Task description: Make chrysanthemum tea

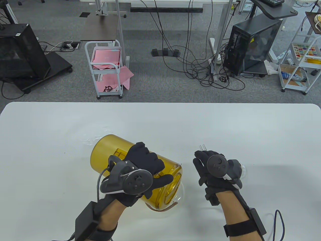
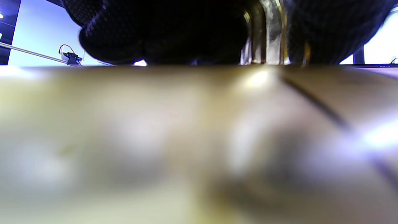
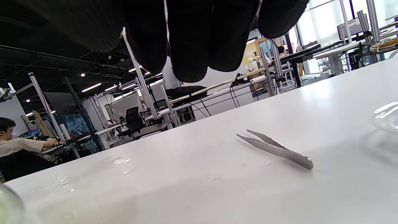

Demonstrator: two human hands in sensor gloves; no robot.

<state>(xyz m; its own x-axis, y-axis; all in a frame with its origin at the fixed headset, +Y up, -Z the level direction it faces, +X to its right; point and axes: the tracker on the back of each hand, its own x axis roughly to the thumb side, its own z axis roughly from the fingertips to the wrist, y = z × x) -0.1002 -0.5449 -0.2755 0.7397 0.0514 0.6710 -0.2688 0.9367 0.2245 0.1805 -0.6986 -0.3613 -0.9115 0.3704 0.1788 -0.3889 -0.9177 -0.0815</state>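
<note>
A big amber see-through jar [image 1: 110, 150] lies tilted on the white table [image 1: 160, 120], its mouth toward the near right. My left hand [image 1: 150, 165] grips its side from above, fingers curled over it. In the left wrist view the blurred jar wall [image 2: 186, 140] fills the frame below the gloved fingers [image 2: 155, 31]. Metal tweezers [image 3: 276, 149] lie flat on the table. My right hand [image 1: 203, 165] hovers over them with relaxed fingers [image 3: 189, 46], holding nothing; only the tweezers' tips [image 1: 202, 146] show past it in the table view.
A faint clear glass rim [image 1: 183, 194] shows at the jar's mouth. Another clear glass piece [image 1: 243, 168] peeks out to the right of my right hand, also seen as glass [image 3: 387, 116]. A clear film or lid [image 1: 94, 139] lies behind the jar.
</note>
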